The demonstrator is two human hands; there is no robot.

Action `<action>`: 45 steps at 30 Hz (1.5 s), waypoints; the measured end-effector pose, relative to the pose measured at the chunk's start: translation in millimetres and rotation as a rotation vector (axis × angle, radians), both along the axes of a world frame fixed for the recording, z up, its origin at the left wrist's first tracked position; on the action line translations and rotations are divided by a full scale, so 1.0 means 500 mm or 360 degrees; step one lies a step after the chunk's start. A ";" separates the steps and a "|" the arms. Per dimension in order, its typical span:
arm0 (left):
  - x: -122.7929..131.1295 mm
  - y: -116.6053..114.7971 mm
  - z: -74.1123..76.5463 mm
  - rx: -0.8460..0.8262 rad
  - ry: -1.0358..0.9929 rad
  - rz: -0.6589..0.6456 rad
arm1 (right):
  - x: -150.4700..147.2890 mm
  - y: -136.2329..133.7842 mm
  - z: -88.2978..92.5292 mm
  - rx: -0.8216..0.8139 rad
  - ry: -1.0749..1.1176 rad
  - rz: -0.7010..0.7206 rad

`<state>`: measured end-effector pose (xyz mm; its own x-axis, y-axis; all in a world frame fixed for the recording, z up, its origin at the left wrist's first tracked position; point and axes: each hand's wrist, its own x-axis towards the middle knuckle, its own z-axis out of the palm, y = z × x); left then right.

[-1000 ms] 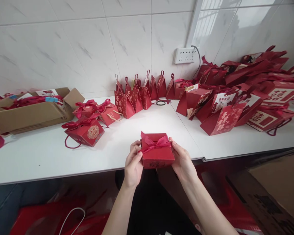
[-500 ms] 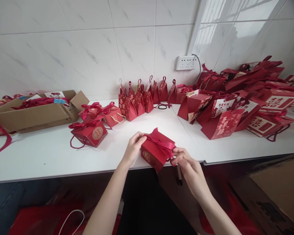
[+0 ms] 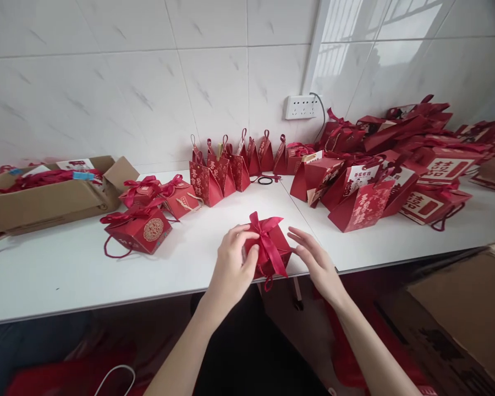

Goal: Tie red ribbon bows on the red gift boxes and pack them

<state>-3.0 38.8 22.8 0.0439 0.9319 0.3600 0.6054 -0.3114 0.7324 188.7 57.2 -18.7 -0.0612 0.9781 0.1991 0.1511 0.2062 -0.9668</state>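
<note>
A small red gift box (image 3: 272, 246) tied with a red ribbon bow stands at the near edge of the white table (image 3: 74, 269). My left hand (image 3: 233, 267) curls round its left side, thumb and fingers on the box. On the box's right side my right hand (image 3: 315, 261) has its fingers stretched out, the fingertips touching or almost touching the box. A ribbon tail hangs down in front of the box.
Three finished red boxes with bows (image 3: 142, 223) sit to the left. A cardboard carton (image 3: 45, 198) of red items lies at far left. Slim red bags (image 3: 225, 168) stand by the wall under a socket (image 3: 300, 106). Red bags (image 3: 391, 170) pile up at right. A carton (image 3: 470, 308) stands below right.
The box has been turned and set down near the table edge with its bow upward. My right hand let go of the ribbon and its fingers spread.
</note>
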 end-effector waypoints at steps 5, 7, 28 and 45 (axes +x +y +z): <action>-0.025 0.020 0.007 -0.0188 0.0174 -0.0194 | -0.037 -0.058 -0.011 -0.0038 -0.0015 0.0299; -0.047 0.033 0.026 -0.0280 0.0298 -0.0298 | -0.043 -0.098 -0.006 -0.0020 -0.0087 0.0347; -0.065 -0.027 -0.050 -0.0366 -0.0665 0.0450 | -0.046 -0.050 -0.016 0.0382 -0.0524 0.0185; -0.065 -0.128 -0.030 -0.1124 -0.0685 -0.0217 | -0.076 -0.010 -0.027 0.0485 -0.0230 0.0396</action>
